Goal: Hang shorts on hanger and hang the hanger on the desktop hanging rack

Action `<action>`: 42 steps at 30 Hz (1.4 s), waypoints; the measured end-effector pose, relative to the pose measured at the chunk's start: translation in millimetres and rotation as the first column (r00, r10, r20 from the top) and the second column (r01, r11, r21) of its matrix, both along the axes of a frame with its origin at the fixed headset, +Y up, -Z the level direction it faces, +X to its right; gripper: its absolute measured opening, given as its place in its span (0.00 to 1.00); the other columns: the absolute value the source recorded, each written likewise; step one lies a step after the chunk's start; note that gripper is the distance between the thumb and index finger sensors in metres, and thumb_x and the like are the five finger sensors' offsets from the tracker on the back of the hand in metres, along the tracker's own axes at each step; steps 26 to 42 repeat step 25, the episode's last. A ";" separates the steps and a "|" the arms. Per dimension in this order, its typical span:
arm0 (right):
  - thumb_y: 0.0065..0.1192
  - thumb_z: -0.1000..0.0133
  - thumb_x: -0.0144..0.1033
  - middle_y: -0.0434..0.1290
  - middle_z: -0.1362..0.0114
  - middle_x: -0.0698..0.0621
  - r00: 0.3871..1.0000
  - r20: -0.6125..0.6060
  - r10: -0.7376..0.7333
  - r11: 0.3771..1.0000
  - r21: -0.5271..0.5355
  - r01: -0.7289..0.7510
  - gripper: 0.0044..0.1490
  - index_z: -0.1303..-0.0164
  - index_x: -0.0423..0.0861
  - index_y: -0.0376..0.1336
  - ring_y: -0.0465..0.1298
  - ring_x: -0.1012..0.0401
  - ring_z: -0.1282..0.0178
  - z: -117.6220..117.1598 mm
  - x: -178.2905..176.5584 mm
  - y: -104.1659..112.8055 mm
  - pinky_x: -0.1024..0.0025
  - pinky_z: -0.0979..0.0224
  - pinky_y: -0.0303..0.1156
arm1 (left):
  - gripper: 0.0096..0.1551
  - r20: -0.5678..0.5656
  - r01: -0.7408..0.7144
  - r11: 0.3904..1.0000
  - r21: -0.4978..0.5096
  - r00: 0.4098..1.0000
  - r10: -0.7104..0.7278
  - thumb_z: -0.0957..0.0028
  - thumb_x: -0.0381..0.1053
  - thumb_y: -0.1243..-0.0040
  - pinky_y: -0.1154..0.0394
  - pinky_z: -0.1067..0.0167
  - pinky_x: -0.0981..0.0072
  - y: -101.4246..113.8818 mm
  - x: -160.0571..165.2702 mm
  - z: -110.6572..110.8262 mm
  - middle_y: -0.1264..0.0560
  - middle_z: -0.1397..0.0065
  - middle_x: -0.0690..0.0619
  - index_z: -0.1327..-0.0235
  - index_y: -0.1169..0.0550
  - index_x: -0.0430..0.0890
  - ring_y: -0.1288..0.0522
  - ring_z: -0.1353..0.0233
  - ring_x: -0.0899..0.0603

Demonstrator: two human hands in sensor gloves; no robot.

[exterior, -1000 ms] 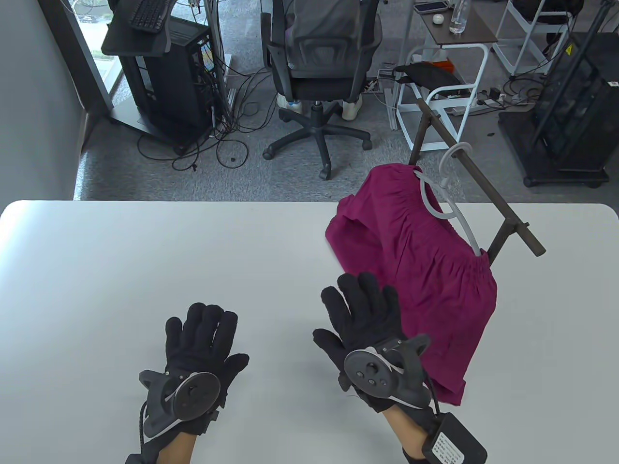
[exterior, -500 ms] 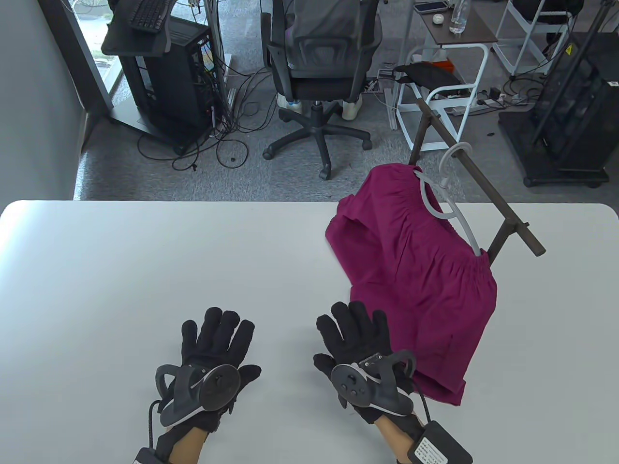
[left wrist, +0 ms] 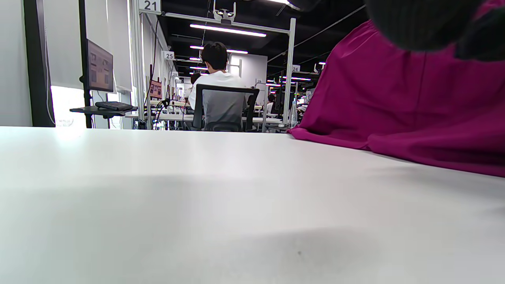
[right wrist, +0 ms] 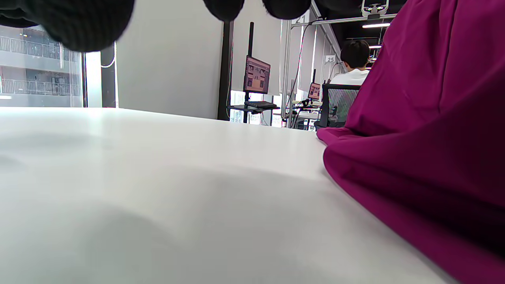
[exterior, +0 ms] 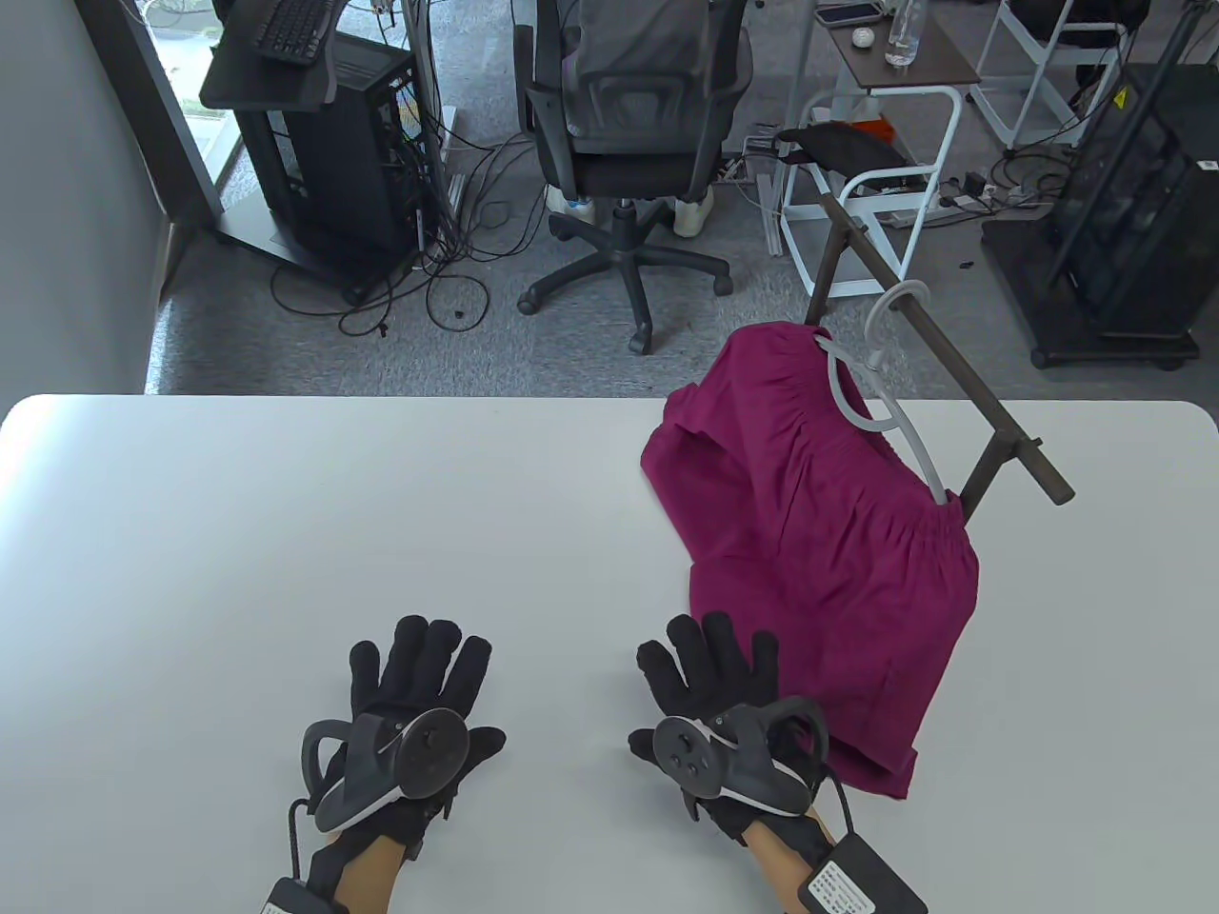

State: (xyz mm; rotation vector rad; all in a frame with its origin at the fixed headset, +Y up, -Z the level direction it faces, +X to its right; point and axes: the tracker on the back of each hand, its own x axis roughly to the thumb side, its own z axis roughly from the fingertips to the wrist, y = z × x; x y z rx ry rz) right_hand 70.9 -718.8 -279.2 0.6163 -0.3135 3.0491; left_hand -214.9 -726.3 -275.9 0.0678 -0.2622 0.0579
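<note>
Magenta shorts (exterior: 829,543) hang on a white hanger (exterior: 890,405) whose hook sits over the dark bar of the desktop rack (exterior: 943,352) at the table's right; their lower hem lies on the tabletop. The same shorts (left wrist: 414,102) fill the right of the left wrist view and the shorts (right wrist: 430,130) the right of the right wrist view. My left hand (exterior: 419,666) rests flat with straight fingers near the front edge. My right hand (exterior: 709,662) lies flat just left of the hem, fingers straight, holding nothing.
The white table (exterior: 333,533) stretches wide to the left and back of my hands. Beyond its far edge stand an office chair (exterior: 629,124), a computer stand (exterior: 314,143) and carts on the floor. A person (left wrist: 217,79) sits in the distance.
My right hand drew back from the shorts toward the front edge and settled flat. My left hand shifted slightly right and forward, then held. The shorts stayed hanging.
</note>
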 end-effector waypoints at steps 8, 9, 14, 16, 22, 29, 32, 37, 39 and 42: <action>0.56 0.56 0.72 0.44 0.14 0.42 1.000 -0.003 -0.001 1.000 -0.017 0.001 0.61 0.18 0.52 0.44 0.47 0.36 0.18 -0.5 0.9 -0.4 0.20 0.26 0.48 | 0.56 0.008 -0.016 1.000 -0.002 1.000 0.016 0.62 0.74 0.44 0.61 0.27 0.28 -0.4 -0.5 -0.6 0.59 0.15 0.51 0.21 0.50 0.60 0.60 0.14 0.37; 0.56 0.56 0.72 0.44 0.14 0.42 1.000 -0.003 -0.004 1.000 -0.021 0.004 0.61 0.18 0.52 0.44 0.47 0.36 0.18 -0.6 1.3 -0.6 0.20 0.26 0.48 | 0.56 0.010 -0.017 1.000 -0.004 1.000 0.017 0.62 0.74 0.44 0.61 0.27 0.28 -0.5 -0.2 -0.8 0.59 0.15 0.51 0.21 0.50 0.60 0.60 0.14 0.37; 0.55 0.56 0.74 0.44 0.14 0.42 1.000 -0.004 -0.006 1.000 -0.030 0.006 0.62 0.18 0.52 0.43 0.47 0.35 0.18 -0.6 2.2 -0.9 0.19 0.27 0.48 | 0.56 0.015 -0.028 1.000 -0.008 1.000 0.028 0.62 0.74 0.44 0.61 0.27 0.29 -0.7 0.6 -1.0 0.59 0.16 0.51 0.21 0.50 0.60 0.60 0.14 0.37; 0.55 0.56 0.74 0.44 0.14 0.42 1.000 -0.004 -0.007 0.999 -0.033 0.006 0.62 0.18 0.52 0.43 0.47 0.35 0.18 -0.5 2.3 -1.2 0.19 0.27 0.48 | 0.56 0.017 -0.028 1.000 -0.010 0.999 0.028 0.62 0.74 0.44 0.61 0.27 0.29 -0.7 1.1 -0.9 0.59 0.16 0.51 0.21 0.50 0.60 0.60 0.14 0.37; 0.56 0.56 0.73 0.45 0.14 0.42 1.000 -0.001 -0.002 0.999 -0.043 0.002 0.61 0.18 0.52 0.44 0.47 0.36 0.18 0.7 2.4 -1.9 0.19 0.27 0.48 | 0.56 0.018 -0.039 0.999 -0.016 0.999 0.040 0.62 0.74 0.44 0.61 0.27 0.28 -0.9 1.5 -0.8 0.59 0.16 0.51 0.21 0.50 0.60 0.60 0.14 0.37; 0.56 0.56 0.73 0.45 0.14 0.42 1.000 0.002 -0.002 0.999 -0.044 0.002 0.61 0.18 0.51 0.44 0.47 0.36 0.18 0.9 2.7 -1.9 0.19 0.27 0.47 | 0.56 0.016 -0.043 0.999 -0.017 0.999 0.043 0.62 0.74 0.44 0.61 0.27 0.28 -1.0 0.9 -0.8 0.59 0.16 0.51 0.21 0.51 0.60 0.60 0.14 0.37; 0.56 0.56 0.73 0.45 0.14 0.42 1.000 0.002 -0.002 0.999 -0.044 0.002 0.61 0.18 0.51 0.44 0.47 0.36 0.18 0.9 2.7 -1.9 0.19 0.27 0.47 | 0.56 0.016 -0.043 0.999 -0.017 0.999 0.043 0.62 0.74 0.44 0.61 0.27 0.28 -1.0 0.9 -0.8 0.59 0.16 0.51 0.21 0.51 0.60 0.60 0.14 0.37; 0.56 0.56 0.73 0.45 0.14 0.42 1.000 0.002 -0.002 0.999 -0.044 0.002 0.61 0.18 0.51 0.44 0.47 0.36 0.18 0.9 2.7 -1.9 0.19 0.27 0.47 | 0.56 0.016 -0.043 0.999 -0.017 0.999 0.043 0.62 0.74 0.44 0.61 0.27 0.28 -1.0 0.9 -0.8 0.59 0.16 0.51 0.21 0.51 0.60 0.60 0.14 0.37; 0.56 0.56 0.73 0.45 0.14 0.42 1.000 0.002 -0.002 0.999 -0.044 0.002 0.61 0.18 0.51 0.44 0.47 0.36 0.18 0.9 2.7 -1.9 0.19 0.27 0.47 | 0.56 0.016 -0.043 0.999 -0.017 0.999 0.043 0.62 0.74 0.44 0.61 0.27 0.28 -1.0 0.9 -0.8 0.59 0.16 0.51 0.21 0.51 0.60 0.60 0.14 0.37; 0.56 0.56 0.73 0.45 0.14 0.42 1.000 0.002 -0.002 0.999 -0.044 0.002 0.61 0.18 0.51 0.44 0.47 0.36 0.18 0.9 2.7 -1.9 0.19 0.27 0.47 | 0.56 0.016 -0.043 0.999 -0.017 0.999 0.043 0.62 0.74 0.44 0.61 0.27 0.28 -1.0 0.9 -0.8 0.59 0.16 0.51 0.21 0.51 0.60 0.60 0.14 0.37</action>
